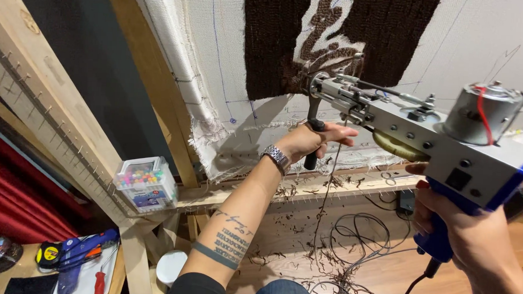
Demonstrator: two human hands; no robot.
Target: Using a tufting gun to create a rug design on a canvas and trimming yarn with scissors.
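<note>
Tufting gun [424, 132] held needle-first against the stretched backing cloth [230, 59] beside the brown pile [276, 43], left hand [308, 140] with its grip closed round the front handle, right hand [461, 229] clenched on the blue rear handle; firm, square pressure is judged needed.

A wooden frame [159, 97] stood left of the grip, a dark wall [85, 48] behind it. Below lay a wood floor [379, 273] strewn with cords [357, 237]. Far left hung a red curtain [16, 190] above a cluttered table [19, 269].
</note>
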